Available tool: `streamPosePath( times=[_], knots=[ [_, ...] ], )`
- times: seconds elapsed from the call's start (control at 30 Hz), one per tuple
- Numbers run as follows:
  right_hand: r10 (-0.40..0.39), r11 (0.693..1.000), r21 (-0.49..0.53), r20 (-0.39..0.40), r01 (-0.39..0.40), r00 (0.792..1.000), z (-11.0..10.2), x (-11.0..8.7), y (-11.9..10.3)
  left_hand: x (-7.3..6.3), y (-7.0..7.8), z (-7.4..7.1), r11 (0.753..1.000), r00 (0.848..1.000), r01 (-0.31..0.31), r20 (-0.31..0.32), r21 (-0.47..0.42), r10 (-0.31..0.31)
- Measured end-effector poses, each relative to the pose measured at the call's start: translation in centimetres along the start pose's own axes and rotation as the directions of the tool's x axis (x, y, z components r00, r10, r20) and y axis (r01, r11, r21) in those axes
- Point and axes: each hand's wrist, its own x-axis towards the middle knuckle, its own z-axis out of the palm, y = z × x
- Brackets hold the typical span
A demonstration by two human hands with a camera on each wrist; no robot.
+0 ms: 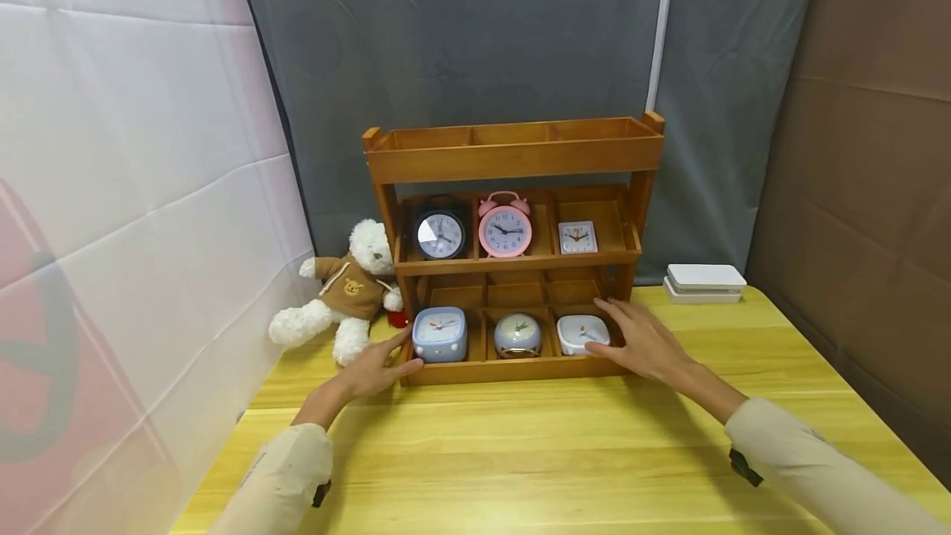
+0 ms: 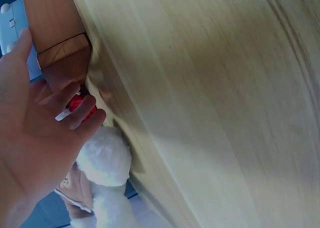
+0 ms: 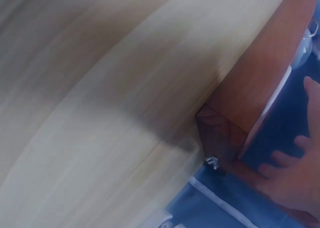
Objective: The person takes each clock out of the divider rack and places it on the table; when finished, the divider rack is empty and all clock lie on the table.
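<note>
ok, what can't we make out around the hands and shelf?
- Red object: left wrist view, partly covered by the left hand; identity unclear.
- White clock: head view, lower right corner behind the right hand's thumb.
- Top tray: head view, floor hidden by its front rail.
- Pink clock: head view, dial lettering too small.

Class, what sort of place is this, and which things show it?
Probably a staged display area: fabric hangings on three sides of a wood-look table, which bears a wooden rack of clocks.
</note>
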Motion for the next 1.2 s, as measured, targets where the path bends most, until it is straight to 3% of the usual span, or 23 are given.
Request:
streamPosePath(
  times=[0.3,0.63,0.97,1.2],
  knots=[
    [-0.034,0.994,0.111,0.106,0.023,0.994,0.9,1.8,0.0,-0.2,-0.1,0.1,0.994,0.995,0.096,0.038,-0.045,-0.094],
    [-0.098,0.987,0.146,0.184,0.071,0.978,1.7,3.6,0.3,-0.2,0.3,0.1,0.997,0.998,0.063,0.030,-0.054,-0.062],
    [-0.093,0.982,0.185,0.316,0.035,0.944,2.0,4.8,1.1,-0.3,0.2,0.2,0.995,0.999,0.042,0.016,-0.093,-0.041],
    [-0.088,0.979,0.202,0.379,0.010,0.921,1.7,5.4,1.7,0.1,0.0,-0.1,0.995,1.000,-0.008,-0.006,-0.102,0.008]
  ],
)
